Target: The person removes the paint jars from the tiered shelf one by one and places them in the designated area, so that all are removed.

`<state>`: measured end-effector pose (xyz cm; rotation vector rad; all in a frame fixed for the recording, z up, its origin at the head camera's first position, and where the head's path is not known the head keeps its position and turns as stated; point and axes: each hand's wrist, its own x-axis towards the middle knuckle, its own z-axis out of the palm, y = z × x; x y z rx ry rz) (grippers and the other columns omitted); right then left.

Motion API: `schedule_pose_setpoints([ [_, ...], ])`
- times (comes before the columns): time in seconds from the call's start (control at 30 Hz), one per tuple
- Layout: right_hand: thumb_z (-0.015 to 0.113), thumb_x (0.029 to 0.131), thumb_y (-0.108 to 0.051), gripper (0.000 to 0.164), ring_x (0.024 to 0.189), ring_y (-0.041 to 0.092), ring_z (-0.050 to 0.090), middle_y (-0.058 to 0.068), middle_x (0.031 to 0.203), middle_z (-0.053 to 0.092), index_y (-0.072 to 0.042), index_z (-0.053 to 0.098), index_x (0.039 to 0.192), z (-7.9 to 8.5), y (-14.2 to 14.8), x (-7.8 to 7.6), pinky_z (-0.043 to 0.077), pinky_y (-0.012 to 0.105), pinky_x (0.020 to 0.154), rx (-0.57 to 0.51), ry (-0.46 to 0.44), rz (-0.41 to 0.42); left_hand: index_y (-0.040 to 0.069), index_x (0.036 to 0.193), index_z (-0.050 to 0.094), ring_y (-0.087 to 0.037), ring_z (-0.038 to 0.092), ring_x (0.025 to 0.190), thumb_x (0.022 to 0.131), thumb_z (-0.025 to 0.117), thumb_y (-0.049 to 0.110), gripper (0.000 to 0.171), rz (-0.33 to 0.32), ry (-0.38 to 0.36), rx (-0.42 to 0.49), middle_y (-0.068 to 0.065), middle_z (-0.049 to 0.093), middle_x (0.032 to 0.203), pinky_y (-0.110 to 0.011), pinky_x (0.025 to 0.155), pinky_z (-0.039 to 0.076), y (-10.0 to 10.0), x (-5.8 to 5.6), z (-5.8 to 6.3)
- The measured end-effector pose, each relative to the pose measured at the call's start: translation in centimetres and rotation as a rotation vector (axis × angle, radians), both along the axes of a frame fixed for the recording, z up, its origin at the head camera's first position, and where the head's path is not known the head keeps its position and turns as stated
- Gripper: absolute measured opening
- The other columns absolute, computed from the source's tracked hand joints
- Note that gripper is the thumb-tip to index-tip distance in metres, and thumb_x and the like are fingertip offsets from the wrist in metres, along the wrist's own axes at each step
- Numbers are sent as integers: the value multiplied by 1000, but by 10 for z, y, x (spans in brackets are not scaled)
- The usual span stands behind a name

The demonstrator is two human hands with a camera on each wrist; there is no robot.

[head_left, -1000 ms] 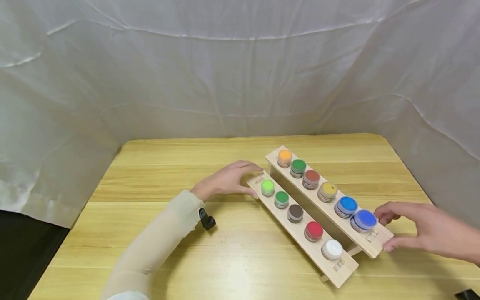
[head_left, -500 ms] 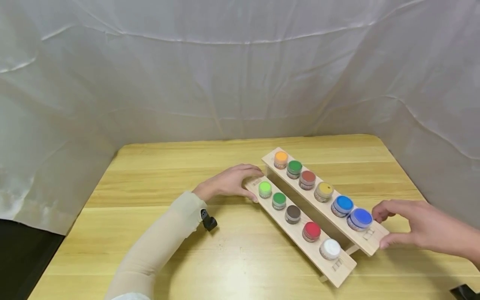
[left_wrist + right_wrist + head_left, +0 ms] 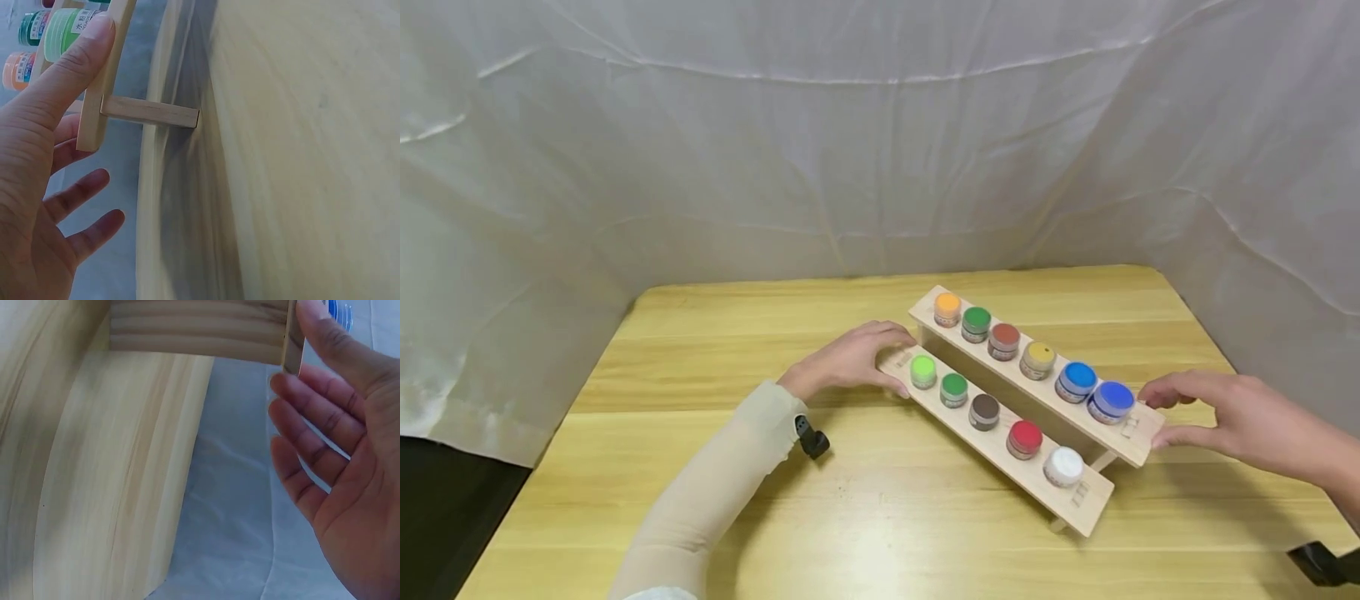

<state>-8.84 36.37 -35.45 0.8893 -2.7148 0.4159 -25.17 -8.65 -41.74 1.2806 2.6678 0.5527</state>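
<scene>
A two-tier wooden rack stands slantwise on the table, bearing small paint jars. Its lower shelf has light green, green, dark brown, red and white jars. Along the upper one run orange, green, rust, yellow and two blue jars. My left hand grips the lower shelf's left end, thumb on top beside the light green jar in the left wrist view. At the upper shelf's right end, my right hand pinches the board between thumb and fingers.
The wooden table reaches back to a grey cloth backdrop that also hangs at both sides. In the left wrist view a rack leg reaches the tabletop. Black wrist cameras are worn on both arms.
The rack has turned a little, its right end swinging away from me and its left end shifting slightly left. Both hands have kept their grip, the right moving farther back with it.
</scene>
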Motion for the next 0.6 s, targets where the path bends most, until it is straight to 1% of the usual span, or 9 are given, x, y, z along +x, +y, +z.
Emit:
schedule_pose_setpoints([
  [0.1,92,59,-30,53,83,-2,55,-24,96,62,-32,67,105,1,1,2,40,11,68,20,-6,-39,17,140,53,-17,41,133,70,74,68,89,19,6,4,0,50,142,-36,113,29,-1,1,0],
  [0.2,90,64,-33,53,86,0,55,-20,100,62,-29,66,111,3,0,5,44,19,66,56,-35,-65,17,140,53,-17,41,133,69,73,70,90,34,6,9,0,50,142,-36,113,29,-3,3,0],
  [0.3,88,69,-38,56,89,4,57,-16,107,63,-24,65,118,5,-5,10,48,25,67,82,-82,-95,17,138,54,-17,42,132,68,73,70,90,47,5,16,0,51,141,-37,112,30,-6,5,0],
  [0.37,87,70,-40,60,91,8,58,-12,109,63,-19,63,121,6,-10,13,49,28,69,83,-107,-106,17,137,54,-18,43,131,68,73,70,90,50,14,20,0,52,140,-37,111,32,-8,6,0],
  [0.4,86,70,-42,63,91,10,58,-12,110,63,-18,63,122,6,-13,14,50,28,70,83,-110,-113,16,137,55,-18,44,130,68,74,70,89,50,19,22,0,52,139,-37,111,32,-9,7,0],
  [0.47,86,69,-45,67,92,13,59,-9,111,63,-15,61,123,6,-19,15,51,32,71,82,-111,-114,16,136,55,-18,44,129,68,75,70,89,52,26,30,0,53,138,-37,110,33,-11,8,1],
  [0.53,86,66,-49,72,92,16,60,-7,111,62,-13,61,122,6,-25,15,52,37,73,87,-93,-110,16,136,55,-18,44,129,68,75,69,88,57,31,28,0,53,139,-38,110,33,-12,10,1],
  [0.6,85,65,-55,73,91,16,60,-7,109,61,-13,61,120,5,-30,15,52,39,72,101,-67,-121,16,135,55,-18,44,129,68,75,70,89,63,27,29,0,52,139,-38,110,33,-14,11,0],
])
